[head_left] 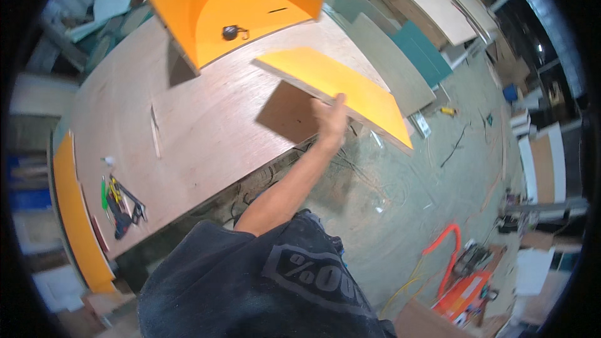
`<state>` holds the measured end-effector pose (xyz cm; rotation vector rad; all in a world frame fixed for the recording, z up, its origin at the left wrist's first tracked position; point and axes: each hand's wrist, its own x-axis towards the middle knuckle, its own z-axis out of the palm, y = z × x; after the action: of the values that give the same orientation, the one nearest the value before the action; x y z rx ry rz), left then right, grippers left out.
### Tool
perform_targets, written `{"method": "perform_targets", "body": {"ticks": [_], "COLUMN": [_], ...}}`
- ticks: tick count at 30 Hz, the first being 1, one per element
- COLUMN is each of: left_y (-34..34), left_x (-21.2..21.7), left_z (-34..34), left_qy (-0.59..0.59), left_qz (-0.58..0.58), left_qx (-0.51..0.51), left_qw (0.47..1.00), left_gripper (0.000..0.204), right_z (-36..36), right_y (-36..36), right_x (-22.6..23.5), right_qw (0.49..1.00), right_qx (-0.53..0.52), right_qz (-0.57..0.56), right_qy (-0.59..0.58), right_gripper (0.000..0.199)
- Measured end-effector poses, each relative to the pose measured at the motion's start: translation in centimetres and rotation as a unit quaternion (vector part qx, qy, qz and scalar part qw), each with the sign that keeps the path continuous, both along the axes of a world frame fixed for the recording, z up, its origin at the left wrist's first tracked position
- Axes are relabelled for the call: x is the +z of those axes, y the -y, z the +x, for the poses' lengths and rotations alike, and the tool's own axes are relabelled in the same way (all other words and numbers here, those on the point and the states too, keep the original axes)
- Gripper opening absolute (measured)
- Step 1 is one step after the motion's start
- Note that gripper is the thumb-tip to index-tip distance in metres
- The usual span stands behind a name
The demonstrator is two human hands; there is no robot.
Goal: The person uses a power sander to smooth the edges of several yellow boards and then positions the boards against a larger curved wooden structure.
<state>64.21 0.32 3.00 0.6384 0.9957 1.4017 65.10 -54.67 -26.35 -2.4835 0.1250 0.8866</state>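
My left hand grips the near edge of an orange-faced wooden panel, thumb over the edge and fingers mostly hidden beneath. Tilted, the panel hangs over the table's right edge and casts a shadow on the plywood tabletop. Beyond it stands an orange box-like piece with upright walls and a curved base. On that base lie a black tape measure and a thin dark stick. My right hand is out of sight.
At the table's left end lie a dark power drill and several hand tools. An orange strip stands beside that end. Boards lean at the back right. Cables and an orange hose lie on the floor to the right.
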Motion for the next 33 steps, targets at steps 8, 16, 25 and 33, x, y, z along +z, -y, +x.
{"method": "perform_targets", "body": {"ticks": [8,16,25,33], "left_y": [1.9,3.8,8.3,10.0], "left_x": [1.8,1.4,-3.7,-3.6], "left_z": [2.9,1.0,0.7,-0.8], "left_qy": [0.13,0.053,0.052,0.197], "left_qz": [-0.06,-0.093,-0.136,-0.198], "left_qx": [-0.049,-0.076,-0.142,-0.179], "left_qw": [0.989,0.991,0.979,0.943], "left_gripper": [0.03,0.046,0.038,0.044], "right_z": [2.1,1.9,0.9,-0.1], "right_y": [-0.7,-1.1,-1.6,-1.2], "right_x": [2.7,5.0,6.0,6.4], "right_qw": [0.999,0.999,0.999,0.999], "right_qx": [0.034,0.032,0.049,0.042], "right_qz": [0.008,-0.001,-0.015,-0.014], "right_qy": [-0.009,-0.01,-0.014,-0.012], "right_gripper": [0.063,0.061,0.059,0.057]}}
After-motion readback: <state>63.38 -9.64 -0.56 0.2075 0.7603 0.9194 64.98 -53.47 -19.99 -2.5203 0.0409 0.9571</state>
